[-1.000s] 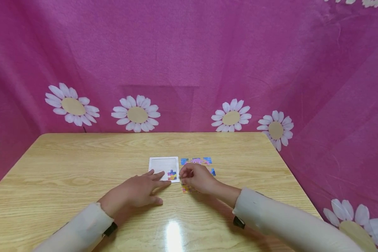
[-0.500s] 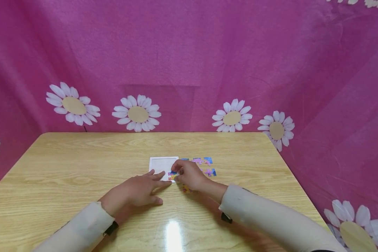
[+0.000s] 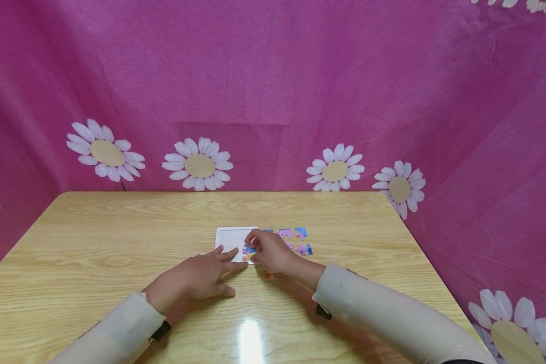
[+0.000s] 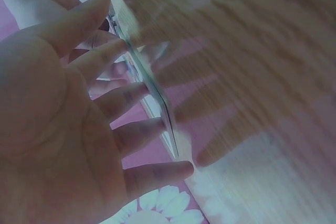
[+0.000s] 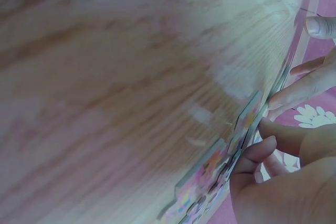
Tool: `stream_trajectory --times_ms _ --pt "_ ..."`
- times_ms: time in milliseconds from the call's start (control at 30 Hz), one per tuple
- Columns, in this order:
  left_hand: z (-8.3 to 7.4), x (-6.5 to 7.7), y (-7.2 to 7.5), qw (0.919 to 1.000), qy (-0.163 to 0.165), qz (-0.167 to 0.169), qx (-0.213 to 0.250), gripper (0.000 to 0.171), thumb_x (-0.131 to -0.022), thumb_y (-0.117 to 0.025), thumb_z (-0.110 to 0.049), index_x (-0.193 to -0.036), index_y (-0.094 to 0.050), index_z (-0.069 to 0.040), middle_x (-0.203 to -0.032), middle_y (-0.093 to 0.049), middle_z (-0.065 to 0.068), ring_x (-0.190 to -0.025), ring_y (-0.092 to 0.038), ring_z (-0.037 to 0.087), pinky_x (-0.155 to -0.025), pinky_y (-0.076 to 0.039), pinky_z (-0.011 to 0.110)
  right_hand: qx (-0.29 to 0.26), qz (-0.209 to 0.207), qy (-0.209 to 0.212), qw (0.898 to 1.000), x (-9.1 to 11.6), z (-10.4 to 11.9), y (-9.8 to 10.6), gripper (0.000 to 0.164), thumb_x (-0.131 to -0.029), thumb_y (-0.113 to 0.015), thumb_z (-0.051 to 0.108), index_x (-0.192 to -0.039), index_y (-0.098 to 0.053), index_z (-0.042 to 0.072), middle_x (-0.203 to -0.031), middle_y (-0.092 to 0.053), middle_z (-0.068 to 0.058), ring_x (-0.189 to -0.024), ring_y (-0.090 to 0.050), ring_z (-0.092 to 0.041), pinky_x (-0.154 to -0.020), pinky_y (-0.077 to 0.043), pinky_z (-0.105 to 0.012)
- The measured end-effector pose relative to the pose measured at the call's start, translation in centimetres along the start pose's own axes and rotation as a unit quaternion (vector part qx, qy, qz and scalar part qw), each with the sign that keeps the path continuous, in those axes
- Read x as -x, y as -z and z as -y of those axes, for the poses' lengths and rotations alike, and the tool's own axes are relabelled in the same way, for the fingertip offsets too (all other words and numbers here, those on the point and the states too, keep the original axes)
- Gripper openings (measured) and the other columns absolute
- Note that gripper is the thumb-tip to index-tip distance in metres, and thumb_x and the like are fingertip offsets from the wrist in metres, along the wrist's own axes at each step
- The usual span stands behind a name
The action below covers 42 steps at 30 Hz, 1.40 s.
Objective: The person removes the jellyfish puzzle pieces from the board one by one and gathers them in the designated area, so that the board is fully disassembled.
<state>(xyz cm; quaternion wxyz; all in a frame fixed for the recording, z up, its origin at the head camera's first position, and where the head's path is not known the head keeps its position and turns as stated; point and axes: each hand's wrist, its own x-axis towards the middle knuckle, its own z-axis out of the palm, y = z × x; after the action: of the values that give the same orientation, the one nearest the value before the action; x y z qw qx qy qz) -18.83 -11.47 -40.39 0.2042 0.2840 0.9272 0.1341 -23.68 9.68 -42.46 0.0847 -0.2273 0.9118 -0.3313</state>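
A white puzzle tray (image 3: 229,237) lies on the table, with colourful jigsaw pieces (image 3: 246,251) in its near right corner. My left hand (image 3: 200,275) is spread, palm down, its fingertips resting at the tray's near edge. In the left wrist view the fingers of that left hand (image 4: 73,114) are straight and apart. My right hand (image 3: 275,253) is over the tray's right side, thumb and fingers curled together at a jigsaw piece mostly hidden beneath them. From the right wrist view, the right hand's thumb and fingers (image 5: 265,148) are close to the tray's edge.
Several loose jigsaw pieces (image 3: 302,240) with pink and blue print lie right of the tray, partly behind the right hand. More pieces (image 5: 202,177) show in the right wrist view. The wooden table (image 3: 118,227) ends at a pink curtain (image 3: 273,76) with daisies.
My right hand has moved left from the loose pieces to the tray's right side, and has shifted slightly further since. The left hand has stayed put at the tray's near edge.
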Motion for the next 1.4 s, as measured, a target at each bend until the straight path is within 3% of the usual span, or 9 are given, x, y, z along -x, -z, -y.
stream_trajectory --times_ms 200,467,767,1067,1400 --pt "-0.11 0.08 0.05 1.0 -0.001 0.002 0.001 0.064 -0.096 -0.071 -0.045 -0.155 -0.05 -0.031 -0.169 -0.031 0.005 -0.155 -0.024 0.042 -0.111 -0.03 0.074 -0.009 0.008 -0.007 1.0 -0.07 -0.04 0.03 0.033 -0.083 -0.079 -0.008 -0.113 -0.068 0.002 -0.098 -0.063 -0.008 -0.084 -0.058 -0.014 -0.08 -0.052 -0.03" --pt "-0.08 0.06 0.02 1.0 -0.002 0.001 0.0 0.064 -0.096 -0.071 -0.045 -0.155 -0.049 -0.032 -0.169 -0.031 0.004 -0.155 -0.024 0.041 -0.111 -0.03 0.074 -0.038 0.02 -0.038 0.998 -0.12 0.12 0.27 0.029 -0.089 -0.078 -0.001 -0.113 -0.065 0.009 -0.104 -0.069 -0.007 -0.089 -0.064 -0.017 -0.083 -0.056 -0.036" --pt "-0.02 0.05 -0.08 1.0 -0.008 -0.002 -0.001 0.065 -0.096 -0.071 -0.044 -0.155 -0.049 -0.031 -0.169 -0.031 0.005 -0.155 -0.024 0.042 -0.11 -0.031 0.074 -0.078 0.026 -0.068 0.994 -0.21 0.25 0.36 0.028 -0.091 -0.077 0.001 -0.114 -0.065 0.011 -0.097 -0.067 -0.005 -0.081 -0.062 -0.017 -0.07 -0.054 -0.028" --pt "-0.01 0.27 -0.04 0.9999 -0.012 -0.007 -0.009 0.063 -0.097 -0.07 -0.042 -0.156 -0.049 -0.03 -0.169 -0.031 0.006 -0.154 -0.025 0.043 -0.111 -0.032 0.073 -0.078 0.024 -0.072 0.994 -0.46 0.17 0.19 0.022 -0.09 -0.077 -0.001 -0.107 -0.068 0.01 -0.089 -0.067 -0.002 -0.075 -0.06 -0.014 -0.064 -0.051 -0.024" --pt "-0.06 0.27 0.03 1.0 -0.008 -0.002 -0.006 0.064 -0.097 -0.07 -0.043 -0.156 -0.048 -0.031 -0.169 -0.03 0.005 -0.155 -0.024 0.042 -0.111 -0.031 0.073 -0.054 0.016 -0.069 0.996 -0.43 0.19 0.3 0.016 -0.096 -0.072 0.002 -0.106 -0.07 0.013 -0.096 -0.071 -0.005 -0.087 -0.066 -0.019 -0.075 -0.057 -0.034"
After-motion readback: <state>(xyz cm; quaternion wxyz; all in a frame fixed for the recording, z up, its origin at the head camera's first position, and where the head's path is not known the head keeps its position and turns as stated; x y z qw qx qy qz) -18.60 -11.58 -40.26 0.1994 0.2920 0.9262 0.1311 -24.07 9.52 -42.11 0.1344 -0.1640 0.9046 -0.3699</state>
